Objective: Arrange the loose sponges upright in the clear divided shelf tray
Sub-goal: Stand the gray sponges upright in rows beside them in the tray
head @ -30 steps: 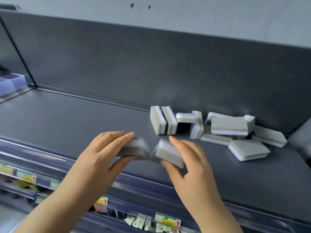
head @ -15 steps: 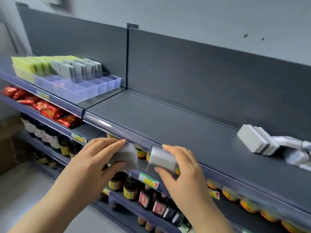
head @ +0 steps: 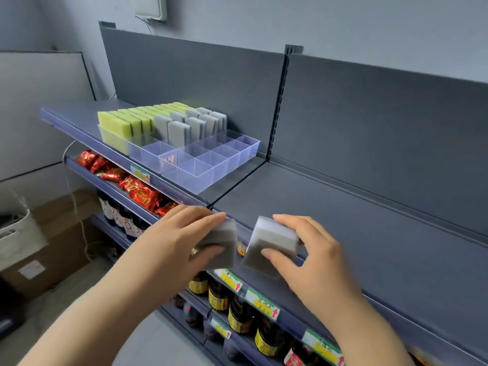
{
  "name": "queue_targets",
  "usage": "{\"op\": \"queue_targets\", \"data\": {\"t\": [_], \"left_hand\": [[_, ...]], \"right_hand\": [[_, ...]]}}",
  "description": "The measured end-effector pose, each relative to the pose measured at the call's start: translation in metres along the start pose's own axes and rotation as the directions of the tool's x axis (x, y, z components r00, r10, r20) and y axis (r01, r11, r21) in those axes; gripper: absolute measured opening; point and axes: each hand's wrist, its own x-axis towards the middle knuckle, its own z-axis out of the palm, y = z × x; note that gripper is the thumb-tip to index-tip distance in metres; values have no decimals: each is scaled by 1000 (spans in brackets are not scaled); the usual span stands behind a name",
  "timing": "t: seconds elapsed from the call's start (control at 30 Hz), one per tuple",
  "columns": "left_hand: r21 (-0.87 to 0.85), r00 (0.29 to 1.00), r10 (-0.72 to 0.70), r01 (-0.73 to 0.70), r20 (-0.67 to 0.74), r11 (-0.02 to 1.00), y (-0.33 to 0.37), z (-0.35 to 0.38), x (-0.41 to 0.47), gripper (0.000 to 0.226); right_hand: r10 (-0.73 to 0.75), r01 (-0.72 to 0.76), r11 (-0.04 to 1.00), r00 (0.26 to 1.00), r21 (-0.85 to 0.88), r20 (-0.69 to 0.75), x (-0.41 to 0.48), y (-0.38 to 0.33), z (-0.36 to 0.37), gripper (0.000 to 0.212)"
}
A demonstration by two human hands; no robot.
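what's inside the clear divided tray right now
Yellow-green sponges and grey sponges stand upright in the left and rear compartments of the tray; near right compartments look empty. Anything behind the sponge rows is covered.

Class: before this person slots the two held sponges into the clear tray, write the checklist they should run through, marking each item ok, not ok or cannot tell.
1. Left hand grips left sponge: ok.
2. Right hand grips right sponge: ok.
3. Tray has free compartments: ok, the front ones hold nothing.
4. Grey sponges in the tray stand upright: ok.
5. Hands over the tray: not ok, both are short of it, at the front of the shelf.
6. Right sponge upright: not ok, tilted.
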Motion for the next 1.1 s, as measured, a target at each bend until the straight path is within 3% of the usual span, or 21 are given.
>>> {"op": "queue_targets", "data": {"t": [0.17, 0.3, 0.53, 0.7, 1.1], "left_hand": [[19, 1000, -9, 10, -17, 1000, -69, -6, 55, 49], [48, 992, -71, 77, -108, 996, -126, -17, 90, 44], [-5, 973, -110, 112, -202, 994, -213, -32, 115, 44], [-21, 966, -68, 64, -251, 998, -287, -36, 131, 42], [-262, 982, 131, -163, -136, 951, -420, -20, 169, 41]], "right_hand": [[-26, 28, 998, 999, 65, -30, 91, 3, 32, 44], [-59, 60, 990, 998, 127, -15, 165, -3, 56, 44], [-48, 54, 975, 998, 217, -35, 235, -20, 108, 41], [42, -17, 978, 993, 209, -112, 268, -34, 148, 40], [278, -256, 961, 892, 108, -357, 287, -85, 243, 44]]}}
